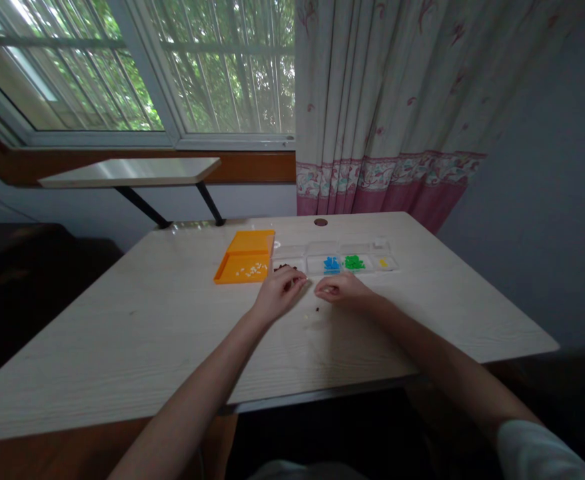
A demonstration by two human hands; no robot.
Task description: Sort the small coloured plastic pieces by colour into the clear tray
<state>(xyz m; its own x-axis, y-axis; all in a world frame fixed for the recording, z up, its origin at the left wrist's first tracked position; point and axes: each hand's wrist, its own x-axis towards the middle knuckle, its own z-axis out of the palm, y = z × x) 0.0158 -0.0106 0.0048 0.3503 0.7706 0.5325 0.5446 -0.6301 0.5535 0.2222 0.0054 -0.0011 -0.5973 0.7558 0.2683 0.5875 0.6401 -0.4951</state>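
Note:
My left hand [281, 291] is held over the table in a pinch, and a tiny whitish piece [307, 280] shows at its fingertips. Close by on the right, my right hand [343, 291] is closed with thumb and fingers together; what it pinches, if anything, is too small to make out. A dark little piece [317, 309] lies on the table just below the hands. Behind them stand open clear plastic boxes with blue pieces [331, 265], green pieces [354, 262] and yellow pieces [383, 263]. Dark brown pieces [285, 267] are partly hidden by my left hand.
An open orange case [245, 241] holds scattered white pieces [253, 270] left of the clear boxes. A raised shelf [132, 172] on black supports overhangs the table's back left. The pale wooden table [137, 347] has a round hole [321, 222] near its back edge, by the curtain.

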